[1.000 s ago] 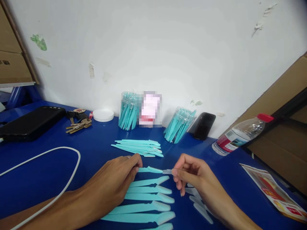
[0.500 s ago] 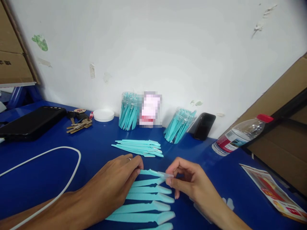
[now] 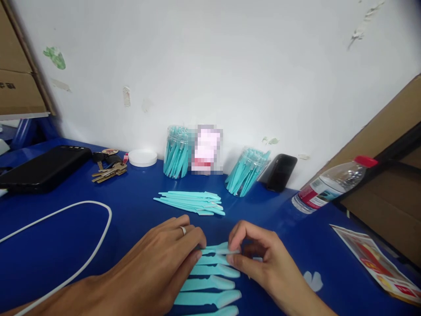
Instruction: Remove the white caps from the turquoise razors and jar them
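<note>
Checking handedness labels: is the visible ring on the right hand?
No, the silver ring sits on a finger of the left hand.

At the blue table, the left hand holds a turquoise razor whose tip the right hand pinches, above a row of razors.

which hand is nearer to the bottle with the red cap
Right. The right hand is left of the bottle and nearer the camera; the left hand is farther left, by the turquoise tools.
</note>
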Demonstrator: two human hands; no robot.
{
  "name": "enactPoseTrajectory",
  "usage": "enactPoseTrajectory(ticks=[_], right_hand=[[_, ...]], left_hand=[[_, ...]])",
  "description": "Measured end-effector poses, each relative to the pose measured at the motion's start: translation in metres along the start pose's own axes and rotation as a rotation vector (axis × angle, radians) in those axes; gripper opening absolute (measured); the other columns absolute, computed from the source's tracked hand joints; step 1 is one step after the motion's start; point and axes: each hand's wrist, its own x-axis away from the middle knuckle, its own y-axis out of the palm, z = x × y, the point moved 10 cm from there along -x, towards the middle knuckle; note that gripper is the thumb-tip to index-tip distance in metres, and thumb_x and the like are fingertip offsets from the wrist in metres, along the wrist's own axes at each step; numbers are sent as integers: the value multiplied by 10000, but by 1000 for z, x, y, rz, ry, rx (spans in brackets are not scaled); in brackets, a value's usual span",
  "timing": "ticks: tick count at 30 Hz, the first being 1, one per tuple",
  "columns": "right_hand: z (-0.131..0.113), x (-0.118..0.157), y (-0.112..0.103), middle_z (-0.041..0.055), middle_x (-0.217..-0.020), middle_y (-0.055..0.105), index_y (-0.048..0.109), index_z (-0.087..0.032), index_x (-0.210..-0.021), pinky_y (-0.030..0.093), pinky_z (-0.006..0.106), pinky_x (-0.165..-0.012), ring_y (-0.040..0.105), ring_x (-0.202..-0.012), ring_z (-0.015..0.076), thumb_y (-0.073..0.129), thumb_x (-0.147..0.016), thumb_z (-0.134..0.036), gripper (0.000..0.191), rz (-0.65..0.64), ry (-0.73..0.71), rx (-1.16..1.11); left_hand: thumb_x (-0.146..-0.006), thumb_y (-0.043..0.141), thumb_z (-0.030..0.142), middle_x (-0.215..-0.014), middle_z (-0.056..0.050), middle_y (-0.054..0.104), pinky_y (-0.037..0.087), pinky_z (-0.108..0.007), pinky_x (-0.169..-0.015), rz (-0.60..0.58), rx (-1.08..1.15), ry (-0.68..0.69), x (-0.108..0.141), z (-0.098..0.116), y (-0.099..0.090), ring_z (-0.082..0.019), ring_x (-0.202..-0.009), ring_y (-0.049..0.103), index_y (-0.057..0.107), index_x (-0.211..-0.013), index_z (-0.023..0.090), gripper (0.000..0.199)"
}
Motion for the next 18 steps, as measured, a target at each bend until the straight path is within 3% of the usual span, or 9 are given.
enactPoseTrajectory(ticks=[5,9,13,18], right_hand=[[-8,-1,-7,4,-794,601,603,-214,-700,346,282,-586,497,-663,152,659,-752,-192,80,7,-86,223],[-10,-2,-13,13,-765,612,617,-213,-667,341,295,-617,518,-706,169,608,-751,-112,132,-3,-165,323],[-5,-4,-13,1,-735,605,626,-216,-674,339,299,-617,510,-691,168,588,-718,-55,172,-26,-149,349],[-17,-1,-23,31,-887,651,598,-226,-721,378,299,-620,573,-774,191,556,-714,-78,154,-36,-193,399]], left_hand=[[-1019,506,101,-1034,38,711,515,-297,-948,17,57,-5,0,-5,1,-172,-937,687,591,-1093,280,211],[-989,470,70,-1016,15,698,514,-308,-831,5,59,-26,-2,-12,2,-182,-915,677,625,-1065,261,258],[-986,449,66,-931,4,681,502,-297,-768,-2,81,-24,-5,-13,1,-175,-846,660,617,-984,243,244],[-1026,488,124,-997,3,697,502,-317,-827,28,74,-27,-8,-18,-5,-190,-925,657,630,-1062,255,197]])
